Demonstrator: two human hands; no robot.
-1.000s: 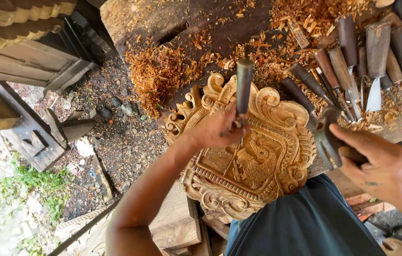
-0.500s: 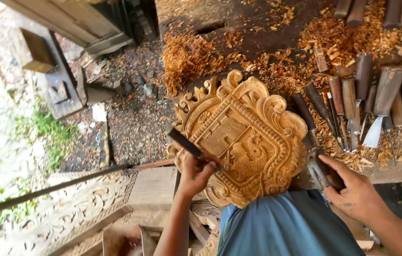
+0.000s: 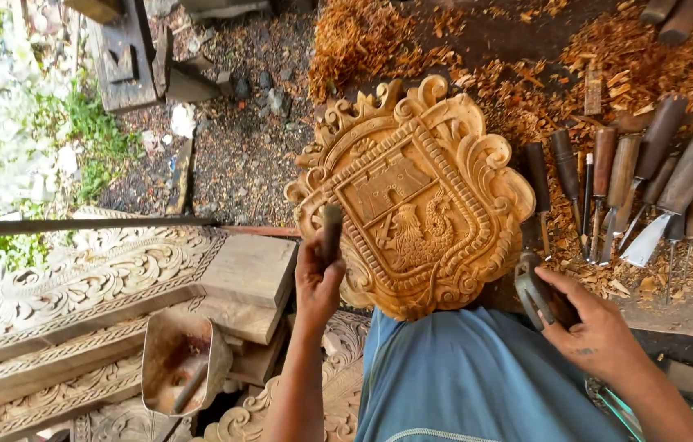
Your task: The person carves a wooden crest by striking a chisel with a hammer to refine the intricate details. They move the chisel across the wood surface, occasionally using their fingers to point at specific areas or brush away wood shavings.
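A carved wooden crest panel [image 3: 416, 192] with scrolls, a castle and a bird lies on the workbench in front of me. My left hand [image 3: 318, 282] grips a chisel [image 3: 330, 233] by its wooden handle at the panel's lower left edge. My right hand [image 3: 596, 327] holds a dark mallet [image 3: 536, 296] just off the panel's lower right edge. My blue shirt [image 3: 477, 376] covers the bottom of the panel.
Several chisels [image 3: 649, 180] lie in a row on the bench at the right among orange wood shavings [image 3: 363, 37]. Carved wooden boards [image 3: 76, 278] and planks are stacked at the lower left, with a metal scoop [image 3: 179, 364]. Gravel ground [image 3: 232, 155] and grass lie beyond.
The view has shifted and the panel now sits larger and more central. My left hand has brought the chisel down to the panel's lower left edge. My right hand still holds the mallet.
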